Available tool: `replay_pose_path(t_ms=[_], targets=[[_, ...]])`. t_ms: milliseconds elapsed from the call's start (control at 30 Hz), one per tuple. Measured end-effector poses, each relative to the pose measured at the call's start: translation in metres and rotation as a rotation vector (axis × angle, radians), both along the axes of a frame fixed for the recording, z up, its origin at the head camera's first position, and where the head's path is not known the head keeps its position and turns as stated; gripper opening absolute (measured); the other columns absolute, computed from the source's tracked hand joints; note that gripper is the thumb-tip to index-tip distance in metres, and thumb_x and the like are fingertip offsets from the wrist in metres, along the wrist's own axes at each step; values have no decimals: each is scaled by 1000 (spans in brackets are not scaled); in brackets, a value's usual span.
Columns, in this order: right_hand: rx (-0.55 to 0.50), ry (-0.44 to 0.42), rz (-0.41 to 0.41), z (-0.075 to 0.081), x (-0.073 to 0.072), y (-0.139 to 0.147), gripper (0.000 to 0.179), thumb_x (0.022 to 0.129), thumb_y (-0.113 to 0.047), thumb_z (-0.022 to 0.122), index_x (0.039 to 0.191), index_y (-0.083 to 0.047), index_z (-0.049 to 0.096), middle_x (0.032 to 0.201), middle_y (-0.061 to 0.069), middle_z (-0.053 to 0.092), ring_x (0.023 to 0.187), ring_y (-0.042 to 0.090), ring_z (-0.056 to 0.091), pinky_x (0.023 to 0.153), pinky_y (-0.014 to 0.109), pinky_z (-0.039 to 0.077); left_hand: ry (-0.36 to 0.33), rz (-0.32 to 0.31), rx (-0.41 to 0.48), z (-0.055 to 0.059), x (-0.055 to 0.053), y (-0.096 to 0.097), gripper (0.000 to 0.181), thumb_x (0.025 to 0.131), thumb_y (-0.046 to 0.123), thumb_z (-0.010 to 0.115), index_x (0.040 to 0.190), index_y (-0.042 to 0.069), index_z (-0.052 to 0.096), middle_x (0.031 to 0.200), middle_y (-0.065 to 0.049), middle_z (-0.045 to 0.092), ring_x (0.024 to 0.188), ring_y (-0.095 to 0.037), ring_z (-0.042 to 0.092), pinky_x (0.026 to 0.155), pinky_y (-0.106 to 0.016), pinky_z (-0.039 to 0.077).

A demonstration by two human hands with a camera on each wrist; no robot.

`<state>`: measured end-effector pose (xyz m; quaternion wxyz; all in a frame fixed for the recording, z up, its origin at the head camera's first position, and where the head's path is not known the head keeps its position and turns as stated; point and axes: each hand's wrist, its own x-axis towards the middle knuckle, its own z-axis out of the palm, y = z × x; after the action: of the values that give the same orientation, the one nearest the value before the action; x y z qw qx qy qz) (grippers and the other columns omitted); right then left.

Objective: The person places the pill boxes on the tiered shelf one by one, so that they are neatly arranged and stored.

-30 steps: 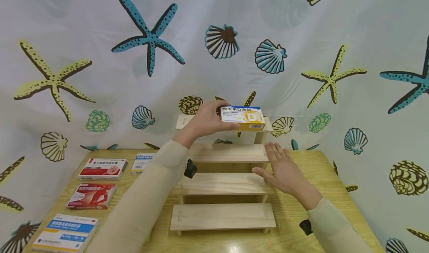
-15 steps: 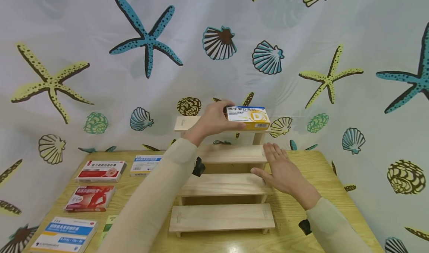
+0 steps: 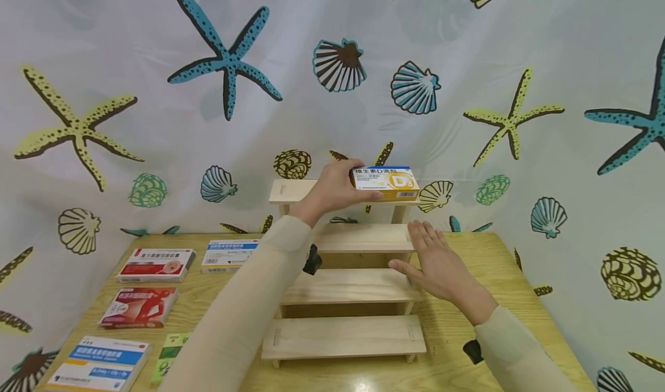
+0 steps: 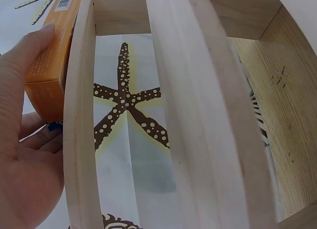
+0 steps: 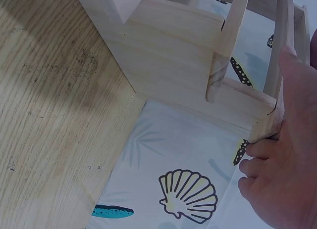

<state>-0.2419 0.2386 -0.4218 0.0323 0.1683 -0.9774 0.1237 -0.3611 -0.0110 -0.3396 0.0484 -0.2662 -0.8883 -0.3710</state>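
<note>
A white, blue and yellow vitamin D medicine box is at the right end of the top step of a wooden tiered rack. My left hand grips it by its left end, thumb along the lower front and fingers behind. The left wrist view has the box's orange side right beside the top board. My right hand lies against the rack's right side near the second step, fingers straight and thumb spread. Its fingertips touch a board end in the right wrist view.
Left of the rack, a red-and-white medicine box, a red one, blue-and-white ones and a green one, partly behind the left sleeve, lie on the wooden table. A patterned cloth hangs close behind.
My left hand has carried the vitamin D box slightly to the right along the top step, then lowered it a little. The right hand has kept its place on the rack.
</note>
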Motion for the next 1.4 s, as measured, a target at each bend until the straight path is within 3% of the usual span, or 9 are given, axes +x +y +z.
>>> replay_pose_path(t_ms=[1000, 1300, 1400], targets=[[26, 28, 1, 0, 1, -1, 101, 102, -64, 56, 165, 7, 19, 171, 29, 24, 160, 47, 19, 129, 62, 20, -28, -15, -82, 0, 0, -1, 96, 87, 51, 84, 158, 0, 44, 143, -18, 61, 120, -28, 62, 104, -44, 54], [26, 21, 0, 0, 0, -1, 101, 102, -64, 56, 165, 6, 18, 171, 28, 23, 161, 47, 19, 129, 61, 20, -24, -3, -91, 1, 1, -3, 104, 86, 52, 84, 165, 7, 34, 147, -18, 56, 129, -31, 57, 115, -49, 47], [27, 21, 1, 0, 0, -1, 102, 102, -64, 55, 165, 6, 18, 171, 28, 23, 160, 47, 20, 129, 61, 20, -13, -4, -84, 1, 1, -4, 103, 86, 53, 84, 165, 9, 35, 148, -18, 56, 126, -31, 58, 113, -49, 48]])
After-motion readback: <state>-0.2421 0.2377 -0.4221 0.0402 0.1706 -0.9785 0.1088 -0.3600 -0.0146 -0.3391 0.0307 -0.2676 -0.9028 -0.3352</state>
